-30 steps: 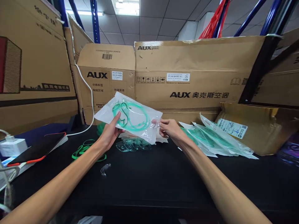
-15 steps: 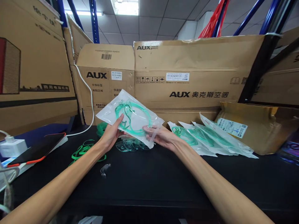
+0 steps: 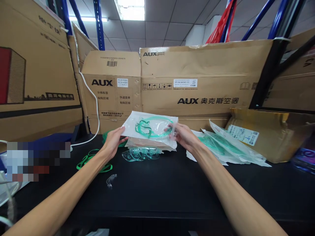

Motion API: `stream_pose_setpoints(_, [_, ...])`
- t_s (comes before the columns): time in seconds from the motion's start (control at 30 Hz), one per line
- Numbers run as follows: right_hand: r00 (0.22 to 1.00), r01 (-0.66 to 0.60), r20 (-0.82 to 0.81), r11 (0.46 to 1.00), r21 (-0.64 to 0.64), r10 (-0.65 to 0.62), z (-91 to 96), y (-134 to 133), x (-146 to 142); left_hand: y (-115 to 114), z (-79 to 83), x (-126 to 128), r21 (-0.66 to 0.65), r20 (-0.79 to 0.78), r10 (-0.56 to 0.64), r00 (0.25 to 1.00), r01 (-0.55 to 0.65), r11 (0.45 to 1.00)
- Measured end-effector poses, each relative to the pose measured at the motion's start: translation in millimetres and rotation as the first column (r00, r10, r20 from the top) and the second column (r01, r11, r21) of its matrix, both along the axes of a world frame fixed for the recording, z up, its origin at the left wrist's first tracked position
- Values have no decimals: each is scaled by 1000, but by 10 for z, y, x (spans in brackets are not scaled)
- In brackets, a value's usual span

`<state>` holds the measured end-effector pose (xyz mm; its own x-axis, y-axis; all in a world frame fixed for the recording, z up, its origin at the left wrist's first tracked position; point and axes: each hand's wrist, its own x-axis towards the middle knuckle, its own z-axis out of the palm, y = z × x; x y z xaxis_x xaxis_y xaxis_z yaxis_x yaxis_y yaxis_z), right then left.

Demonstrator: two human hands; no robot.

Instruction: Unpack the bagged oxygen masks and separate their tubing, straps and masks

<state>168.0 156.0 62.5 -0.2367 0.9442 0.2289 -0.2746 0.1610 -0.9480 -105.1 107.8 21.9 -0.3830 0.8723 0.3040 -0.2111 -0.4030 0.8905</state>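
A clear-fronted white pouch (image 3: 130,126) with coiled green tubing and a green strap inside is held up between both hands. My left hand (image 3: 114,141) pinches its left edge, thumb on top. At the other end my right hand (image 3: 183,136) grips the pouch with thumb and fingers. Several clear green-tinted masks (image 3: 141,154) lie on the black table just below. Behind them, partly covered by the pouch, is a stack of flat pouches (image 3: 150,143). Loose green straps (image 3: 86,161) lie by my left forearm, and a small bundle of clear pieces (image 3: 111,180) rests nearer me.
Filled pouches (image 3: 226,146) lean in an overlapping row at right, beside a brown package (image 3: 273,136) with a label. Large cardboard boxes (image 3: 206,91) wall off the back of the black table (image 3: 157,193). A white cable (image 3: 95,101) runs down at left.
The pouch has shifted right and tipped flatter. My left hand has moved from its front face to its left edge; my right hand has moved slightly right with it.
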Motion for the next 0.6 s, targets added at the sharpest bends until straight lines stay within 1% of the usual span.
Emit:
stream_pose_setpoints(0.17, [995,90,-47,996,-9,-90,86,60,173,43,-16,-46,-15,45,54,998,-54,998])
stream_pose_setpoints(0.3, [960,227,-169,974,-4,-225,161,113,348,94,-32,-123,-35,90,103,991,-100,994])
stream_pose_setpoints(0.43, [859,407,-355,913,37,-369,235,149,442,129,-53,-141,-34,109,90,990,-87,996])
stream_pose_setpoints(0.5, [803,478,-433,876,59,-409,262,153,458,137,-60,-133,-31,109,64,992,-61,998])
stream_pose_setpoints(0.6, [735,551,-520,830,85,-435,297,143,477,137,-62,-117,-31,101,29,994,-25,999])
